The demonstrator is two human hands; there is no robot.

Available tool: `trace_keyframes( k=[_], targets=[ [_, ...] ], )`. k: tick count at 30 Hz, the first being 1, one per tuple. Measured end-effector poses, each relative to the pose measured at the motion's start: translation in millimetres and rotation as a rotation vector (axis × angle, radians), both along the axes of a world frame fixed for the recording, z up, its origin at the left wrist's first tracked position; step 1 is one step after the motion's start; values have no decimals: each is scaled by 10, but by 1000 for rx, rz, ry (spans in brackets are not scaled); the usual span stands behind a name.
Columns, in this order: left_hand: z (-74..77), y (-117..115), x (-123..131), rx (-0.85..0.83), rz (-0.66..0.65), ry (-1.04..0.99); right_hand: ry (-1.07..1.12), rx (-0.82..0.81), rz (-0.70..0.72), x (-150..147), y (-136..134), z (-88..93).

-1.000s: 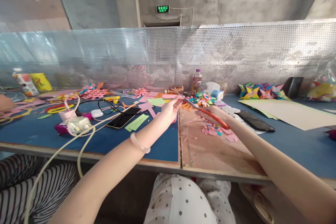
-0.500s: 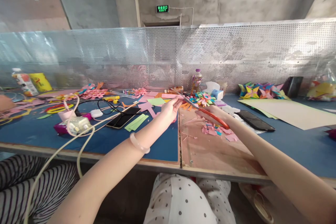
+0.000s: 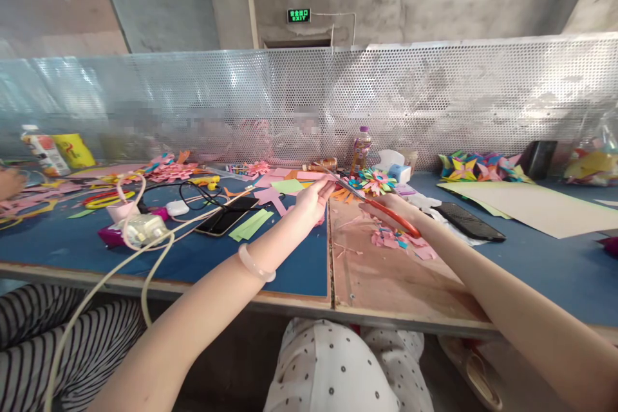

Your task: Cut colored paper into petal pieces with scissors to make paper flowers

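My right hand (image 3: 389, 206) is closed around the red handles of a pair of scissors (image 3: 396, 217). Their metal blades point up and left towards my left hand (image 3: 313, 198). The fingers of that hand are pressed together near the blade tips, and what they pinch is too small or hidden to make out. A pale bangle (image 3: 255, 264) circles my left wrist. Under my right hand lie pink and blue paper scraps (image 3: 398, 239). Just beyond the blades is a multicoloured paper flower (image 3: 376, 181).
Left of my arm are green paper strips (image 3: 251, 225), a phone (image 3: 226, 215) and a charger with cables (image 3: 145, 232). A drink bottle (image 3: 361, 148) stands near the perforated metal screen (image 3: 410, 90). Right are another phone (image 3: 468, 222) and large paper sheets (image 3: 541, 206). Another person's hand (image 3: 10, 183) is far left.
My hands and the scissors have hardly moved. At the far left edge, the other person's hand has shifted slightly.
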State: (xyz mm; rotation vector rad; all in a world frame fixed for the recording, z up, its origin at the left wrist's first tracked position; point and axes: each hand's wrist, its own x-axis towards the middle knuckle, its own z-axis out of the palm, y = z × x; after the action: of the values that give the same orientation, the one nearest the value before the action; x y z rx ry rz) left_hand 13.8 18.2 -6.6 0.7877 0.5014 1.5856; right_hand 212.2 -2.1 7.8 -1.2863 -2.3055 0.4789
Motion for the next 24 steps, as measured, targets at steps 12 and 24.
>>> trace_keyframes(
  k=[12, 24],
  targets=[
    [38, -54, 13, 0, 9, 3, -32, 33, 34, 21, 68, -56],
    [49, -81, 36, -47, -8, -120, -5, 39, 71, 15, 68, -59]
  ],
)
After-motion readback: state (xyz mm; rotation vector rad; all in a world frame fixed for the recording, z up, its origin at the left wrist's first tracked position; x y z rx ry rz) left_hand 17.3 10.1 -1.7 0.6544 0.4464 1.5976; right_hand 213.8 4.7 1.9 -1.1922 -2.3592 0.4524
